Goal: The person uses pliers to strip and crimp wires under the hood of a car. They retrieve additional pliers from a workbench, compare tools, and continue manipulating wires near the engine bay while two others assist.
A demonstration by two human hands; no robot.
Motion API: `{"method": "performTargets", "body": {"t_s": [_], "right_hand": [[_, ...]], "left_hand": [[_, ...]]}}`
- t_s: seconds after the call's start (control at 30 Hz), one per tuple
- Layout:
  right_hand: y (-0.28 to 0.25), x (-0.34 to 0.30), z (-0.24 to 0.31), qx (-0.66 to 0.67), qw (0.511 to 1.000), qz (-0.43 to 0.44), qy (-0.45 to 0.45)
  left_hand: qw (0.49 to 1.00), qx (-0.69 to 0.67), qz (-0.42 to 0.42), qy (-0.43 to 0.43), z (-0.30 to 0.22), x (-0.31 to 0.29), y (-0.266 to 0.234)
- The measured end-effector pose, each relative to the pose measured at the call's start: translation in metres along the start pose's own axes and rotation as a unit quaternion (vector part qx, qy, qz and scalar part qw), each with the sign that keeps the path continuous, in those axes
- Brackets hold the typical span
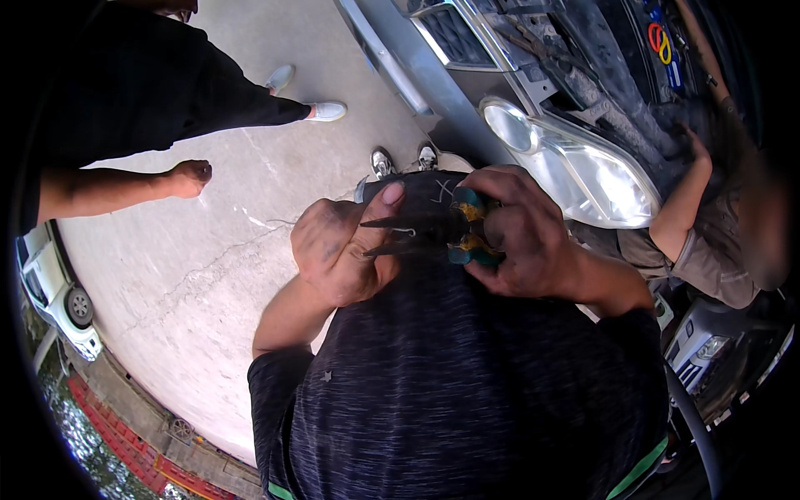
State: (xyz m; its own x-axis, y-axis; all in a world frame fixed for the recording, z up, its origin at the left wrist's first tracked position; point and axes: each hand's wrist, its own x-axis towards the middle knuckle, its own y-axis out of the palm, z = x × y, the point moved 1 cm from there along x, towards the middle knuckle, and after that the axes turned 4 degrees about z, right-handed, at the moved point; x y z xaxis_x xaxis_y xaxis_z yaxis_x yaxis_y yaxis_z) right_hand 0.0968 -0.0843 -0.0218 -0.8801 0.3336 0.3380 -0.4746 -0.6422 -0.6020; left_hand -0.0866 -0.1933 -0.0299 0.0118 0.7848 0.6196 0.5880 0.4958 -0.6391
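My right hand (533, 233) is wrapped round the green and yellow handles of a pair of long-nose pliers (454, 227). Their dark, slender jaws are spread apart and point left, reaching to my left hand (333, 250). That hand is closed, thumb uppermost. From its fingers a small bent metal wire (405, 231) sticks out between the jaws, apparently pinched there; its far end is hidden by the fingers. Both hands are in front of my dark shirt at chest height.
A car with its engine bay open and a headlight (592, 179) stands at the front right. Another person's arm (687, 196) reaches into it, near red and yellow rings (660, 42). Someone in dark clothes (167, 75) stands at the left. A white vehicle (54, 287) is farther left.
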Motion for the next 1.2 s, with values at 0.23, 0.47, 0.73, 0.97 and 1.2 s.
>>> {"method": "performTargets", "body": {"t_s": [0.23,0.47,0.73,0.97,1.2], "right_hand": [[0.008,0.005,0.002,-0.022,0.994,0.02,0.108],[0.006,0.006,-0.001,-0.027,0.992,0.035,0.119],[0.008,0.008,-0.003,-0.045,0.993,0.019,0.107],[0.009,0.005,-0.005,-0.029,0.994,0.017,0.1],[0.009,0.006,-0.014,-0.034,0.996,0.008,0.079]], "left_hand": [[0.998,0.045,0.011,-0.032,0.001,-0.005,0.007],[0.999,0.029,0.004,-0.036,0.001,-0.008,0.009],[0.999,0.017,0.007,-0.028,-0.001,-0.008,0.007],[0.999,0.019,0.018,-0.035,-0.005,-0.009,0.007],[0.991,-0.074,0.051,-0.103,-0.008,0.002,0.006]]}}
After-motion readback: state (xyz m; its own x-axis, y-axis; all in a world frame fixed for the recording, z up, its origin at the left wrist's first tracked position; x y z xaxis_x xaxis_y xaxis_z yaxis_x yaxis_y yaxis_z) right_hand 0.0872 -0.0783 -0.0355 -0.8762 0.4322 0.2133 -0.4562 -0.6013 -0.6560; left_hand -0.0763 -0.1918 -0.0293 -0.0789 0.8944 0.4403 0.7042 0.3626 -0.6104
